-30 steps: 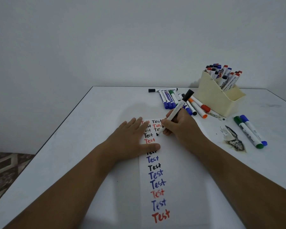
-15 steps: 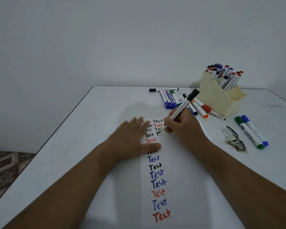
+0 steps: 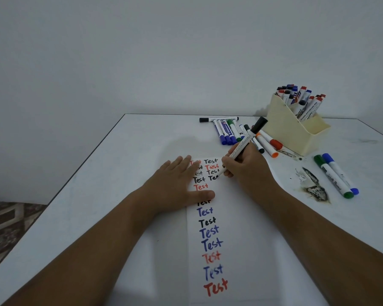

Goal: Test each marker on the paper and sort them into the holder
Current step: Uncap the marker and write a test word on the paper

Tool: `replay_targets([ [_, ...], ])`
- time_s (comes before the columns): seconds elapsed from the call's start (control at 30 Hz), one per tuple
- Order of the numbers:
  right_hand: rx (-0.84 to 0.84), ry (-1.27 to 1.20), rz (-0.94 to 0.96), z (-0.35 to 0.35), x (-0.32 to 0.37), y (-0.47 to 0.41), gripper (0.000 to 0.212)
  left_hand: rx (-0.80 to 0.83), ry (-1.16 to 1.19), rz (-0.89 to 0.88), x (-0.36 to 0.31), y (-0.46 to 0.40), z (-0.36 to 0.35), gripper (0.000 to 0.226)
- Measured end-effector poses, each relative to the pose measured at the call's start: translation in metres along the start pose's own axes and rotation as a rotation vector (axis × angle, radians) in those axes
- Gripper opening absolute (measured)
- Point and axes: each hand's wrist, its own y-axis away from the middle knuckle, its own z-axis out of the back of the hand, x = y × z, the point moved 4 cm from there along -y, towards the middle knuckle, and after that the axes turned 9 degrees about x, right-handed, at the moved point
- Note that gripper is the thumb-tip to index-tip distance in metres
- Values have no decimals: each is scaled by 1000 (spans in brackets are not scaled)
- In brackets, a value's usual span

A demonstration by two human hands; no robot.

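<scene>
A black marker (image 3: 243, 146) slants over the paper (image 3: 241, 228), tip down at an unfinished black "Test", cap posted on its far end. The white paper lies flat, covered in red, blue and black "Test" words. The cream holder (image 3: 290, 129) stands far right, full of markers.

Dim, cool, even lighting, leaving the flat white bench (image 3: 111, 184) looking greyish. Soft shadow spreading beyond the flat left hand (image 3: 177, 184) and the writing right hand (image 3: 244, 165), fading at its edges. Fainter shadow falling behind the cream plastic marker holder (image 3: 290, 129) onto the plain grey wall (image 3: 164, 51). Wide-angle bending showing near the picture's edges. Slight softness blurring the small print on the marker barrels; handwritten words on the white paper strip (image 3: 241, 250) staying legible.
</scene>
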Motion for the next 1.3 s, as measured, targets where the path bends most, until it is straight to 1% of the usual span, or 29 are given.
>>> replay_targets([
  [0.07,-20,-3,11,1,0,0,14,-1,0,1,1,-1,-1,108],
  [0.23,-2,15,9,0,1,1,17,-5,3,0,2,-1,-2,110],
  [0.4,-14,19,2,1,1,4,16,2,13,-2,0,1,-1,106],
  [0.5,-28,-16,23,3,3,4,9,3,16,-3,0,2,0,106],
  [0.63,-76,-26,14,5,3,6,18,1,17,-1,0,1,0,107],
  [0.77,-63,3,-3,4,1,3,12,4,20,-4,1,1,-1,107],
  [0.83,-57,9,-7,4,0,2,14,5,17,-3,1,0,-1,107],
  [1.0,-60,-31,25,5,3,5,11,2,29,-7,1,1,-1,108],
  [1.1,-47,-10,18,3,2,4,12,-1,25,-9,0,1,-1,107],
  [1.2,-79,-3,11,3,3,4,12,-1,28,-6,1,1,-1,108],
  [1.3,-120,-59,58,7,4,8,11,-2,35,-6,0,1,0,107],
])
